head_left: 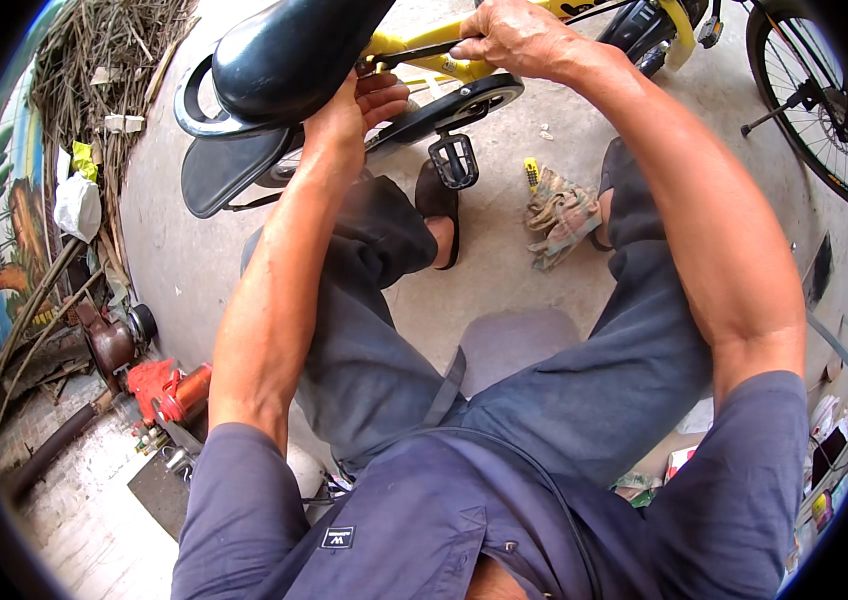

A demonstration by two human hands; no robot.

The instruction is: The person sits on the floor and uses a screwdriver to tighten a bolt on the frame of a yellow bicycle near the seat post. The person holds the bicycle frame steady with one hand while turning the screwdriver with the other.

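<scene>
A bicycle with a yellow frame (464, 68) stands in front of me, its glossy black saddle (289, 60) at the upper left. My right hand (514, 38) closes round the end of a long, slim dark tool (422, 52) whose exact kind I cannot make out. The tool runs leftward along the frame, and its far tip is near the saddle. My left hand (374, 98) is beneath that tip, palm up, several fingers loosely stretched out; its thumb side is partly hidden by the saddle. Below are the black chain cover (444, 112) and a pedal (454, 160).
Patterned work gloves (559, 215) and a yellow-black object (531, 175) lie on the floor between my feet. Another bicycle wheel (814, 100) stands at right. At left are bundled sticks (104, 60), a red tool (179, 390) and a white bag (77, 207).
</scene>
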